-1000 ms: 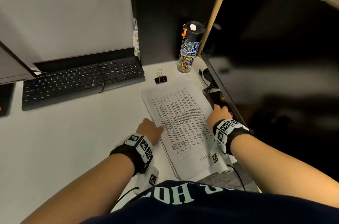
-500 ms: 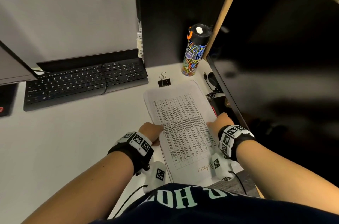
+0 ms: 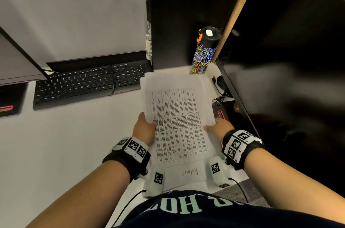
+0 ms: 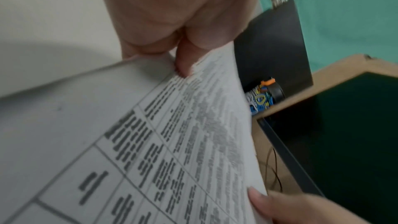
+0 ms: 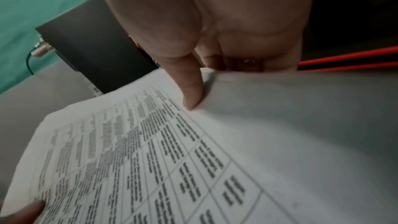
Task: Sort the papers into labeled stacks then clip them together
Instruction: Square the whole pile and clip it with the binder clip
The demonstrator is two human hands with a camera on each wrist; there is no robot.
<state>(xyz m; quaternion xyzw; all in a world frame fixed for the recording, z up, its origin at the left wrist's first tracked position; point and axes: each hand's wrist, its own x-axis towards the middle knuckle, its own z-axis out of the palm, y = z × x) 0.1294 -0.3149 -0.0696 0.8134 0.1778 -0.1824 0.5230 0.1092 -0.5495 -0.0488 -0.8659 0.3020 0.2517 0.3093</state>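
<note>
Now both hands pinch the stack of white printed table sheets (image 3: 177, 121) by its side edges: left hand (image 3: 143, 129), right hand (image 3: 219, 128), thumbs on top, lifted above the white desk (image 3: 65, 143) just before the patterned lidded bottle (image 3: 204, 54).

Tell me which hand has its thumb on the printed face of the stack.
Both: the left hand and right hand each grip the stack by a side edge, thumb on top.
</note>
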